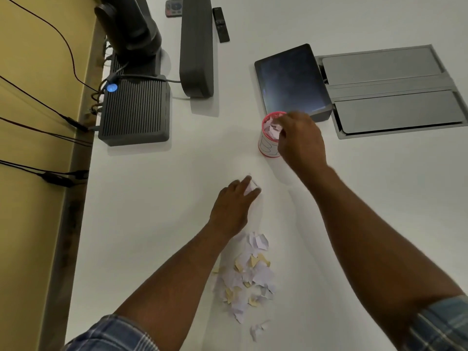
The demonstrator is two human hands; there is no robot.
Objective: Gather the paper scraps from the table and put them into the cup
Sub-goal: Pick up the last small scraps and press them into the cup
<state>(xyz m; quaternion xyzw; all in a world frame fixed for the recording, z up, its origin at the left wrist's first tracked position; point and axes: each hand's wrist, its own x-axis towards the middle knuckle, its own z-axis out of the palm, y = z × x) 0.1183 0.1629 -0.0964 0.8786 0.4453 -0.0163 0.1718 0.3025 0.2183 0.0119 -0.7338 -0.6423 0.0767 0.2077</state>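
A white cup (266, 144) with a pink rim stands upright on the white table (157, 224), with several paper scraps inside it. My right hand (301, 143) is at the cup's right side, its fingers pinched on a pale scrap at the rim. My left hand (234, 206) rests on the table nearer to me, fingers closed around a small white scrap. A heap of white and yellow paper scraps (247, 274) lies on the table just behind my left wrist.
A dark tablet (291, 79) stands right behind the cup. A grey metal floor box lid (395, 92) is set into the table at right. A ribbed black box (134, 112), a speaker bar (196, 46), a camera and two remotes occupy the far left.
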